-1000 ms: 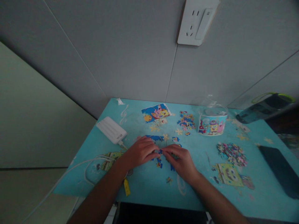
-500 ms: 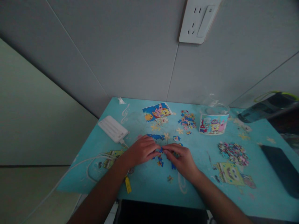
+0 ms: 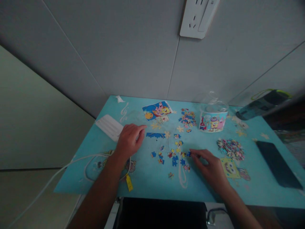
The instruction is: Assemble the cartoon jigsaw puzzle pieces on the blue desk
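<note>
My left hand (image 3: 130,139) rests on the turquoise cartoon-printed table (image 3: 147,181), fingers stretched out flat and pointing at a joined strip of blue puzzle pieces (image 3: 155,135), with a small gap between them. My right hand (image 3: 211,167) lies lower right, fingers apart, its fingertips touching a small blue piece (image 3: 189,154). Several loose puzzle pieces (image 3: 171,156) lie scattered between the two hands. Neither hand holds anything that I can see.
A printed reference picture (image 3: 157,110), a pile of pieces (image 3: 187,117) and a cartoon tub (image 3: 212,121) stand at the back. Another pile (image 3: 230,149) lies right, a black phone (image 3: 277,163) beyond it. A white power bank (image 3: 109,126) with cable (image 3: 71,165) lies left.
Both hands were together over the pieces in the middle. They have moved apart, left hand up and left, right hand down and right, uncovering the scattered pieces.
</note>
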`<action>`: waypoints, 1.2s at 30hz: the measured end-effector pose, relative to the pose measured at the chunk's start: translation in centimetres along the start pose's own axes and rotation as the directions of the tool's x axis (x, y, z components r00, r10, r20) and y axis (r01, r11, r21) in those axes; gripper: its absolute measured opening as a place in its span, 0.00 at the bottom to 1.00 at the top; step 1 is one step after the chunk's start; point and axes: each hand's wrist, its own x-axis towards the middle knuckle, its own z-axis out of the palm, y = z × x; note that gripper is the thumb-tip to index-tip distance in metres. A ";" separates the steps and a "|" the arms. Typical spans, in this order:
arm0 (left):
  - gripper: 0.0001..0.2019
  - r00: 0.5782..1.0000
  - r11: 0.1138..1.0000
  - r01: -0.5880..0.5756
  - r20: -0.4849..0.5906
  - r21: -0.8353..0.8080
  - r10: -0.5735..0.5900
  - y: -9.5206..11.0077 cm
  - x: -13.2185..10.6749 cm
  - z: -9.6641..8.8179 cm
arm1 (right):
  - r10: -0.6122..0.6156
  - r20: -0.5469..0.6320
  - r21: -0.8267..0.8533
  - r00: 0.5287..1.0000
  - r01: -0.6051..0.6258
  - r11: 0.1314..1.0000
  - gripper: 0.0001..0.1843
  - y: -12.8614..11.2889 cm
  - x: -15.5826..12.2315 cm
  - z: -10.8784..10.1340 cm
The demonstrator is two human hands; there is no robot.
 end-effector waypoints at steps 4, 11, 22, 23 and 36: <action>0.10 0.992 0.997 0.066 -0.109 0.028 -0.062 0.3 0.0 0.1 | 0.002 0.030 -0.058 1.000 0.000 0.998 0.11 0.7 -1.5 0.5; 0.10 0.997 0.998 0.061 -0.052 0.004 -0.061 0.8 0.0 0.6 | -0.005 -0.066 -0.094 0.998 -0.001 0.996 0.11 0.6 -0.5 2.1; 0.10 0.998 0.999 0.045 -0.038 0.011 -0.045 0.7 -0.1 0.7 | 0.007 -0.116 -0.089 0.993 -0.017 0.996 0.14 0.9 -0.7 2.8; 0.10 0.998 0.999 0.044 -0.038 0.008 -0.043 0.7 -0.1 0.7 | 0.017 -0.124 -0.069 0.992 -0.026 0.997 0.14 0.9 -0.7 2.8; 0.11 0.999 0.999 0.041 0.000 0.011 -0.041 1.0 0.1 0.3 | 0.067 -0.142 -0.005 0.988 -0.068 0.998 0.11 0.4 -0.6 2.4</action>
